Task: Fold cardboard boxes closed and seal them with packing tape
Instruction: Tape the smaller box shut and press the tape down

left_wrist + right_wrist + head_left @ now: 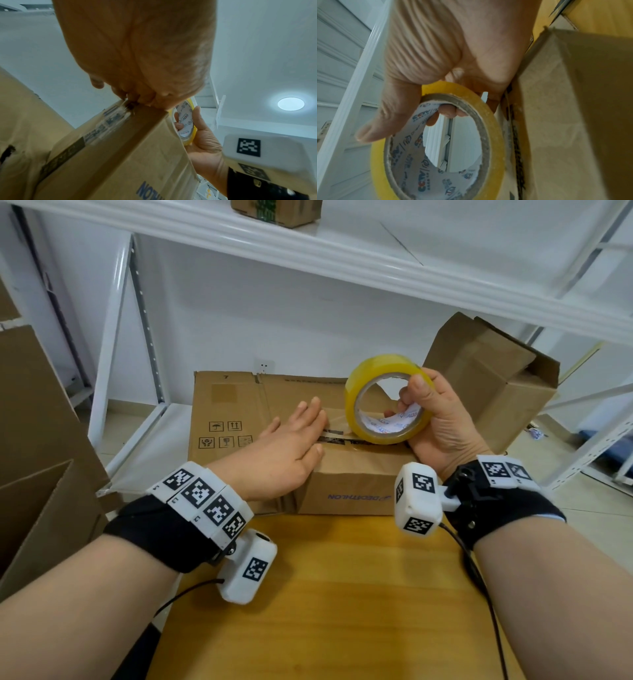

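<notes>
grip, right: right hand (442,422) holds the tape roll (387,400), fingers curled through the core and thumb on the outer rim; the right wrist view shows the fingertips inside the printed core.
grip, left: left hand (291,446) holds nothing; it lies flat with straight fingers pressing on top of the box (346,474), fingertips just beside the roll.
roll: stands on edge, its lower rim touching the box top near the right end of the seam (334,436).
strip: a glossy band runs along the seam under the left fingers; whether it joins the roll cannot be told.
box: flaps folded shut, near face printed, sits on the far edge of the wooden table (325,594), against a larger flattened carton (226,412).
around: an open box (489,378) stands to the right, a box flap (37,440) rises at the left, white shelving (308,244) stands behind with another box on it.
step: sealing, as i judge it; the top is closed and tape is being laid along the middle seam.
next: likely draw the roll on along the seam and over the edge while the left hand keeps the strip flat, then tear it off.
care: keep the strip taut and centred on the seam, or it will crease or miss one flap.
</notes>
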The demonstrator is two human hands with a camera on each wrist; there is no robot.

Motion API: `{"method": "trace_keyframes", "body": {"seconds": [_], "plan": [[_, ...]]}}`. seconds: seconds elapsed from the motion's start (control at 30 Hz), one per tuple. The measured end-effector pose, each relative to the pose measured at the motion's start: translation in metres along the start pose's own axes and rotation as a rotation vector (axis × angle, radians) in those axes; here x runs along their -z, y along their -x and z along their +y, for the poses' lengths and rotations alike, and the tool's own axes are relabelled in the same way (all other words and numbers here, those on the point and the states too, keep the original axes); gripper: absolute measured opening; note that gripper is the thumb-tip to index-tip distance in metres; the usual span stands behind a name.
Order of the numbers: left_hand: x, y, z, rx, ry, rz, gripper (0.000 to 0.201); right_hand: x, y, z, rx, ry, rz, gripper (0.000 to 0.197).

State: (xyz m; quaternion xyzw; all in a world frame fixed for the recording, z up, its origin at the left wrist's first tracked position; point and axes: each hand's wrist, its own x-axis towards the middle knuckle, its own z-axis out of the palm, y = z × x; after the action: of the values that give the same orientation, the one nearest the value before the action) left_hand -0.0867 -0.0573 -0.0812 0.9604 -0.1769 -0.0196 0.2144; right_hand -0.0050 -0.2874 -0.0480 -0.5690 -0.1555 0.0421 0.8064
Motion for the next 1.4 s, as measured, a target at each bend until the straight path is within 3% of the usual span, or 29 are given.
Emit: {"method": "trace_keyframes", "body": {"seconds": [0.4, 0.6, 1.1, 1.3, 1.4], "plan": [[0.01, -0.006, 0.023, 0.005, -0.231, -0.077, 0.062, 0.0, 0.004, 0.0, -0.008, 0.065, 0.009, 0.064], [-0.002, -0.006, 0.021, 0.024, -0.303, -0.077, 0.093, -0.002, 0.003, 0.0, -0.009, 0.131, -0.019, 0.064], [0.004, -0.002, 0.023, 0.005, -0.336, -0.13, 0.09, 0.0, 0.006, -0.019, 0.062, 0.301, 0.019, 0.05], [0.012, -0.007, 0.029, 0.048, -0.404, -0.196, 0.086, 0.004, 0.011, -0.008, -0.045, 0.248, -0.031, 0.057], [0.013, -0.012, 0.04, 0.051, -0.506, -0.199, 0.082, 0.008, 0.014, -0.005, -0.117, 0.315, -0.028, 0.077]]}}
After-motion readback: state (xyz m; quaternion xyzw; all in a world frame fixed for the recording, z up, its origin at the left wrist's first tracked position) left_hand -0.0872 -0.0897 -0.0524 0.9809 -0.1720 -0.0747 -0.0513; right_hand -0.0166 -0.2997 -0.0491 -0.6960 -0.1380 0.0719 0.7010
